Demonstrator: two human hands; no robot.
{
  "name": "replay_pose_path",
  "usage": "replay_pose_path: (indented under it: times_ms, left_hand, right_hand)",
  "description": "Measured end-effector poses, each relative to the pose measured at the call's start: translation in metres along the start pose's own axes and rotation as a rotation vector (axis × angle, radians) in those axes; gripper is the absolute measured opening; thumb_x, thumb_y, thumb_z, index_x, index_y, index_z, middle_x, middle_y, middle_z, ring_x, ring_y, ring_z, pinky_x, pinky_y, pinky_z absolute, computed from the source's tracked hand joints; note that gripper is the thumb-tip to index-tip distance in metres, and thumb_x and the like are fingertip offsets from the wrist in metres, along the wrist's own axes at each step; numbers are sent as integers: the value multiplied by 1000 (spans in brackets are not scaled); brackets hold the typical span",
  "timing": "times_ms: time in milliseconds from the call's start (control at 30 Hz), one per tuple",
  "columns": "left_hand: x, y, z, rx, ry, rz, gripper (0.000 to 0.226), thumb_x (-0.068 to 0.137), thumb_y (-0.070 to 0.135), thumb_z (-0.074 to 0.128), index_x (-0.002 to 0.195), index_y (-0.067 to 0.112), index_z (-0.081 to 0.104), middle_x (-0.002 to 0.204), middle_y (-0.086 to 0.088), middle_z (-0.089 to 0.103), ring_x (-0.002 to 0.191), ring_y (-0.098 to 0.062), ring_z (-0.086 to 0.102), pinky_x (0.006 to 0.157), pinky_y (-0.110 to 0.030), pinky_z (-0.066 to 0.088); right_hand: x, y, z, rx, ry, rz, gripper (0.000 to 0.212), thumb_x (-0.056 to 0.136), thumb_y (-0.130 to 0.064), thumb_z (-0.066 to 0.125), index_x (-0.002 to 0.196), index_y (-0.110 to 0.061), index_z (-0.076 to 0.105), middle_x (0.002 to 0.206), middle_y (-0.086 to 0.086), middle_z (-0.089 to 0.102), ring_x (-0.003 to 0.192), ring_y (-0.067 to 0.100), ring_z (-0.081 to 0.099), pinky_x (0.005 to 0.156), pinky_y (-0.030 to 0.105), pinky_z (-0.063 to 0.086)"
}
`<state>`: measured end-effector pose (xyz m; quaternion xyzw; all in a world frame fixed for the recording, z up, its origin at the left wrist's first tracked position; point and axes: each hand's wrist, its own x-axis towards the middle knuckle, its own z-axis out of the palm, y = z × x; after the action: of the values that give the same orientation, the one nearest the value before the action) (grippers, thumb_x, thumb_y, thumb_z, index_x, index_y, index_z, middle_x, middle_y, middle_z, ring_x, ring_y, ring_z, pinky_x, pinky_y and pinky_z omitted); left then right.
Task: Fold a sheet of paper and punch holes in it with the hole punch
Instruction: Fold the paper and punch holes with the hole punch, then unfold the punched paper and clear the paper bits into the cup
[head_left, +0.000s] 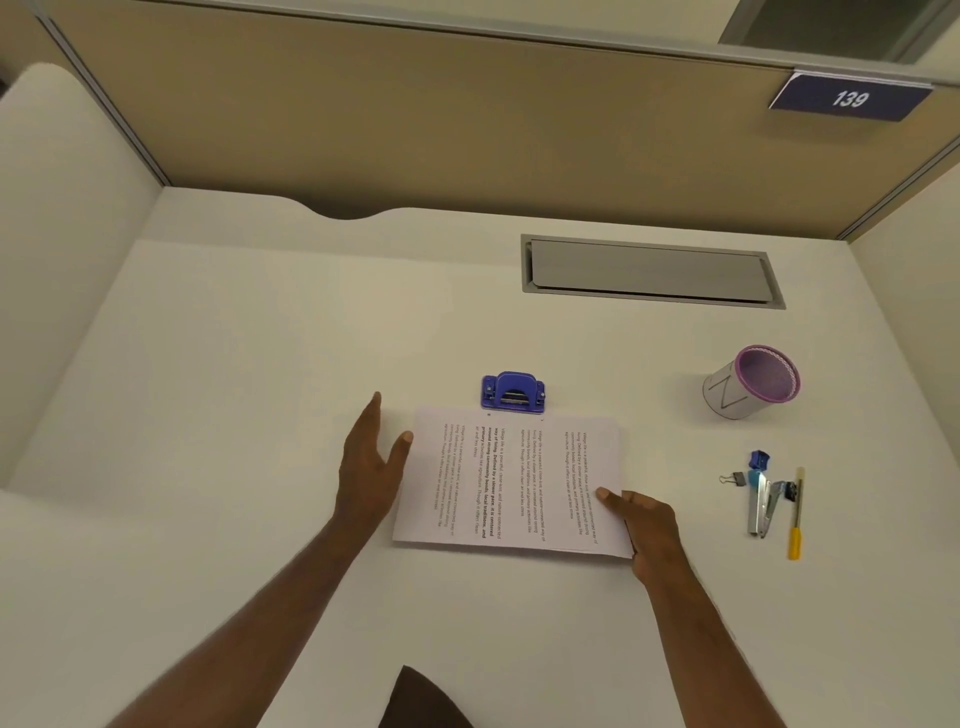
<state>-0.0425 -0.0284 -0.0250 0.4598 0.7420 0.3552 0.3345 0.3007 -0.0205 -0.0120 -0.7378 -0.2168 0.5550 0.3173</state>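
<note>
Left hand (371, 460) spread wide beside the sheet of paper (511, 480), thumb tip at its left edge, holding nothing. Right hand (647, 525) pinching the near right corner (thumb on top). Far edge touching the hole punch (512, 391). Bare table (234, 364) leftward.

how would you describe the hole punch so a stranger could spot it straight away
Start at the printed sheet of paper lying in the middle of the white desk. The hole punch sits at its far edge, the only squat blue-purple object there.
</note>
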Motion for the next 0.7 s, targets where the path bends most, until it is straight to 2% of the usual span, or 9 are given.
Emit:
replay_pose_path:
  times_ms: [67,167,233,300,367,467,533,633,700]
  left_hand:
    - [1,8,-1,-36,14,33,64,101,28,57,159,20,31,164,0,35,151,-19,32,125,-43,27]
    - [6,24,-3,-105,10,98,58,102,26,58,156,21,37,161,4,39,148,-13,36,124,-42,30]
    - [12,40,-5,-172,-35,147,55,101,24,60,153,21,42,159,6,43,146,-10,39,123,-43,33]
    - [17,59,-5,-227,-116,194,54,100,23,63,151,22,45,156,8,48,143,-9,44,120,-46,37]
    - [21,81,-6,-245,-250,214,63,95,33,67,153,28,42,154,9,50,141,-11,46,117,-44,39]
    - [27,112,-6,-184,-463,235,83,87,46,73,157,37,30,153,9,50,142,-12,45,115,-41,37]
    - [32,129,-5,-113,-533,281,87,85,49,75,158,39,28,152,9,52,142,-13,46,115,-44,38]
    - [39,151,-2,-109,-614,326,82,84,43,79,154,37,37,145,7,59,134,-14,55,113,-44,46]
    - [40,161,0,-142,-690,370,71,84,36,81,147,35,49,136,11,65,123,-8,62,103,-30,54]
  right_hand:
    - [-4,-5,-7,-37,8,-45,13,79,-12,82,79,-2,73,77,11,78,60,21,74,50,24,57]
    - [-12,-24,-20,-109,19,-140,15,78,-16,83,73,-6,73,81,13,78,69,26,75,64,31,59]
    - [-20,-43,-28,-173,17,-209,15,78,-18,83,72,-8,73,80,10,78,70,27,75,63,31,58]
    - [-28,-65,-35,-248,16,-285,16,79,-20,82,71,-9,73,76,8,78,69,27,74,62,32,56]
    - [-36,-89,-39,-320,19,-362,16,79,-19,81,70,-10,72,71,5,77,64,25,72,63,33,55]
    - [-49,-126,-40,-439,16,-494,19,78,-18,82,65,-13,70,60,-5,73,51,9,64,46,15,46]
    - [-60,-151,-37,-525,-16,-577,18,79,-20,82,66,-14,70,60,-8,72,47,2,63,43,10,42]
    - [-76,-182,-28,-681,-68,-714,13,80,-27,81,72,-20,73,66,-10,73,55,3,68,45,15,50]
    - [-88,-197,-20,-831,-80,-818,11,82,-33,79,74,-29,72,66,-13,71,61,0,69,46,13,51]
